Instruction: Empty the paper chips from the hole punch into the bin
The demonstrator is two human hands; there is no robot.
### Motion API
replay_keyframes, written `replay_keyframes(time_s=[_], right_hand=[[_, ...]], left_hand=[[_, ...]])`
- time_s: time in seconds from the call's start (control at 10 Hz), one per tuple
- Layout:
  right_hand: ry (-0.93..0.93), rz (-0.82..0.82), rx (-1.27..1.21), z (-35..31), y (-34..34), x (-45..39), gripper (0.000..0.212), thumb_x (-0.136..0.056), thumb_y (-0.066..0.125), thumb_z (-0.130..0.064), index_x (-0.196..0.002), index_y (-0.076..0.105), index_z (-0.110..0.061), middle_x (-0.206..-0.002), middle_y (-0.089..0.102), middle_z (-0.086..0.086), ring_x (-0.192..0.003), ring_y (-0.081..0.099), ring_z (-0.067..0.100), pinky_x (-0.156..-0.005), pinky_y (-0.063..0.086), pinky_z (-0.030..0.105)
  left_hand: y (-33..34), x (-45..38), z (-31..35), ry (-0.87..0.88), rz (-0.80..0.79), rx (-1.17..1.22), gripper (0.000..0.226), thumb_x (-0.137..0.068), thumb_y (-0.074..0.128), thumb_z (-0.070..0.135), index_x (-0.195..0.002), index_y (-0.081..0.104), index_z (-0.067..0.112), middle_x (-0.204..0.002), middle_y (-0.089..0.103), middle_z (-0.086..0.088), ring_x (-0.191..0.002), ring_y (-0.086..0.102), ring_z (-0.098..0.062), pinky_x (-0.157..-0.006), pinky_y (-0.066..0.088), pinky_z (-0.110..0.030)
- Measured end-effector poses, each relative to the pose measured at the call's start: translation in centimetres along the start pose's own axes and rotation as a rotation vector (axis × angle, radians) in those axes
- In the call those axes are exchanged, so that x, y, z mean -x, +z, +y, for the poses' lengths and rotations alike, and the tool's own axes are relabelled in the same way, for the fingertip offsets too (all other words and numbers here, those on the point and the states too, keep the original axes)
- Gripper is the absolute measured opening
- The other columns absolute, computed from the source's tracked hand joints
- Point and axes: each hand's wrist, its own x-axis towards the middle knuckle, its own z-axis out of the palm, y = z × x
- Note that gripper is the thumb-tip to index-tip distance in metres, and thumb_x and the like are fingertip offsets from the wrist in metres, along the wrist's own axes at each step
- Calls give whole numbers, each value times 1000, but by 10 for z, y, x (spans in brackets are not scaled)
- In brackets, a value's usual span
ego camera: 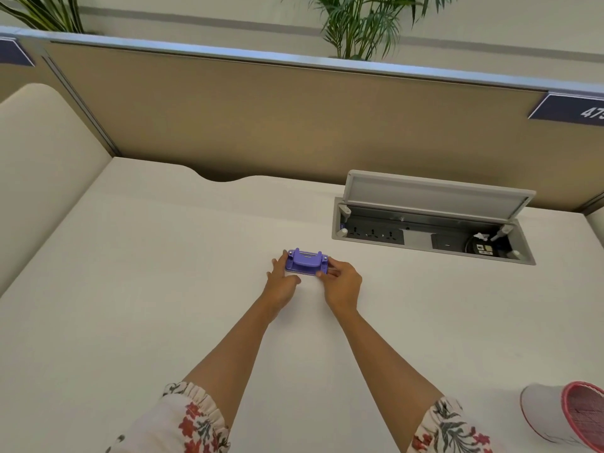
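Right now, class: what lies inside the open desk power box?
The power box shows three sockets, a dark panel and a coiled cable. Its deeper floor is shadowed and hidden.

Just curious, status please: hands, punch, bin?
Both hands, left hand and right hand, grip the purple hole punch on desk. Bin near right, path clear.

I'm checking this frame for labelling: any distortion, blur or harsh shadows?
Head view: wide-angle bending curves the partition top; light is soft and even, shadows faint; the punch between left hand and right hand is small and slightly soft; the bin is cut off.
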Motion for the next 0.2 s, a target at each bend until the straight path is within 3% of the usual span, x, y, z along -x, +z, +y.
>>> replay_keyframes(time_s=[0.1,0.2], right_hand=[[-22,-50,15,-1,-7,3,42,-83,73,-2,-125,67,-6,-117,72,12,-104,70,26,-87,50,21],[1,-63,35,-4,-12,11,45,-86,72,-4,-130,64,-7,-123,70,10,-106,68,22,-86,49,20]], left_hand=[[0,1,-4,13,7,-6,76,-92,47,10,-158,15,31,-168,8,-1,-154,5,-29,-123,13,-53],[3,9,-2,-3,39,-33,74,-96,44,12,-159,9,28,-168,1,0,-154,-1,-28,-124,7,-50]])
